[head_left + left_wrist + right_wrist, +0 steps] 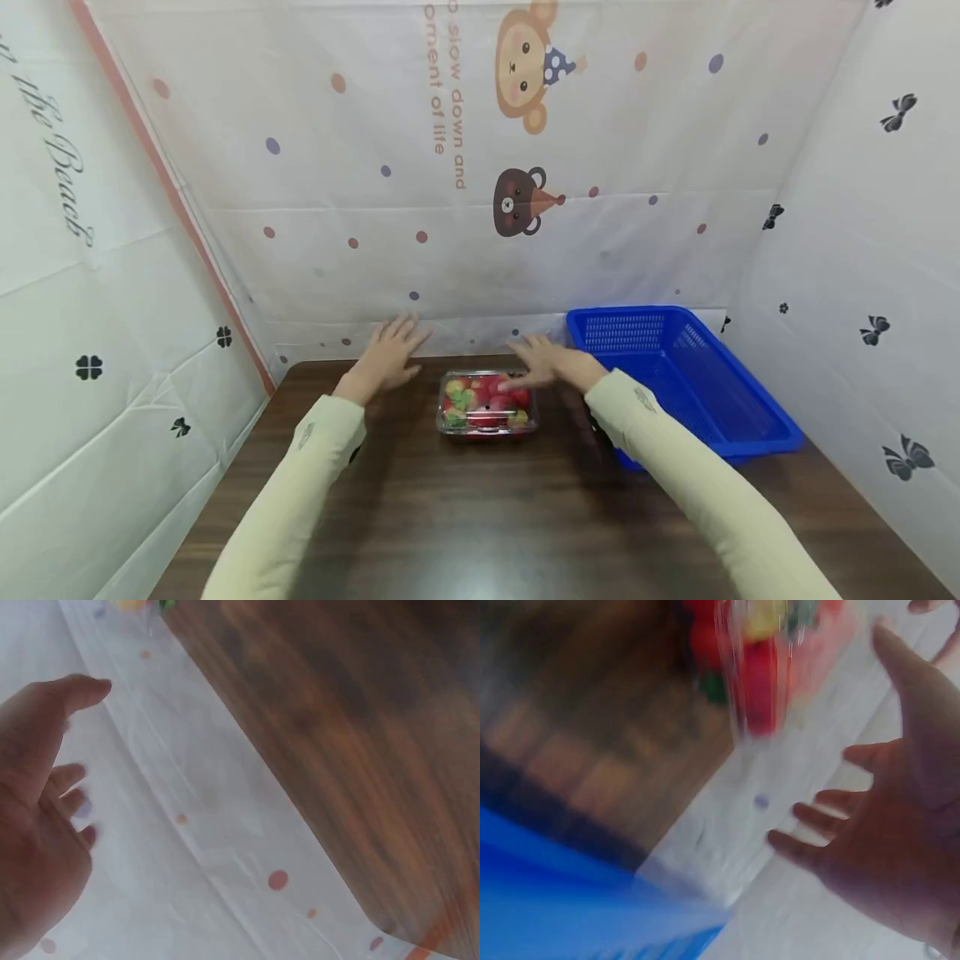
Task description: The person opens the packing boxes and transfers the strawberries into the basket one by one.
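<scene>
A clear plastic box of red and yellow-green fruit (487,405), perhaps strawberries, sits on the dark wooden table towards its back edge. The left hand (387,354) hovers to the left of the box with fingers spread, holding nothing. Over the box's right back corner reaches the right hand (546,362), its fingers extended and also holding nothing. In the right wrist view the box (761,682) is blurred and stands apart from the right palm (900,847). The left wrist view has the left hand (45,802) with its thumb out and fingers loosely bent.
A blue plastic basket (750,383) stands at the right of the table, close to the right forearm. Behind the table (480,500) and along both sides hang white printed sheets (337,167).
</scene>
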`<state>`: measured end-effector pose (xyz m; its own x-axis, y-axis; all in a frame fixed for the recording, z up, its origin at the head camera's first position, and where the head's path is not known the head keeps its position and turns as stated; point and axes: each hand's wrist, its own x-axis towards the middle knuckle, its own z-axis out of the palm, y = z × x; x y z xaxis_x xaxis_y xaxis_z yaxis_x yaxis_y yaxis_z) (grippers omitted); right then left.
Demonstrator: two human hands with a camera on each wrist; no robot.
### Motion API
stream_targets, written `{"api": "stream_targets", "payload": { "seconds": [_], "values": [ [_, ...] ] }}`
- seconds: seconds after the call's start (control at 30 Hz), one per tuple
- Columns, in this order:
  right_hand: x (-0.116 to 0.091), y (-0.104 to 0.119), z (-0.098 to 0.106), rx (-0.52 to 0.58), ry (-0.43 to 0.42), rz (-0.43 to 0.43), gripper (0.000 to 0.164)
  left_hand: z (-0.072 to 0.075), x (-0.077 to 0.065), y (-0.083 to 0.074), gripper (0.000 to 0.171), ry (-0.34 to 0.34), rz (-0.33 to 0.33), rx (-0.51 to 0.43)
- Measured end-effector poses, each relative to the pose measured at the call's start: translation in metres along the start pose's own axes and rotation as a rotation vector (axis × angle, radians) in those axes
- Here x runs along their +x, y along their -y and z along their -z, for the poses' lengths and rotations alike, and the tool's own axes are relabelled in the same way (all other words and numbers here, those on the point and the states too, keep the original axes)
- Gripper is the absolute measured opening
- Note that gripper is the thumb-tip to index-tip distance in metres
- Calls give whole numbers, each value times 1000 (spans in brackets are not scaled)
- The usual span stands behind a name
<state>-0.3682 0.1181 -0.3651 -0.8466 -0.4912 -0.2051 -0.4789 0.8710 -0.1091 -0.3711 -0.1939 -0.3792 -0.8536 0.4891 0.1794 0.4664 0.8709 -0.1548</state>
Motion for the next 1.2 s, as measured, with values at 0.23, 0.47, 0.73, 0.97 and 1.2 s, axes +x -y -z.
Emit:
{"api": "stream_targets", "payload": {
  "seconds": [0.23,0.47,0.73,0.97,1.2],
  "values": [
    [-40,32,-30,37,75,-45,93,-3,-40,-20,43,15,-171,-270],
    [-47,41,-64,117,-103,-53,85,-7,-55,-48,34,-18,-295,-259],
    [-45,48,-101,273,-390,16,82,-25,-54,-59,19,-114,-330,-220],
    [-42,42,-114,294,-537,12,80,-30,-49,-60,7,-210,-395,-206],
    [-43,39,-122,268,-582,27,81,-31,-50,-67,10,-308,-462,-65]
  ]
}}
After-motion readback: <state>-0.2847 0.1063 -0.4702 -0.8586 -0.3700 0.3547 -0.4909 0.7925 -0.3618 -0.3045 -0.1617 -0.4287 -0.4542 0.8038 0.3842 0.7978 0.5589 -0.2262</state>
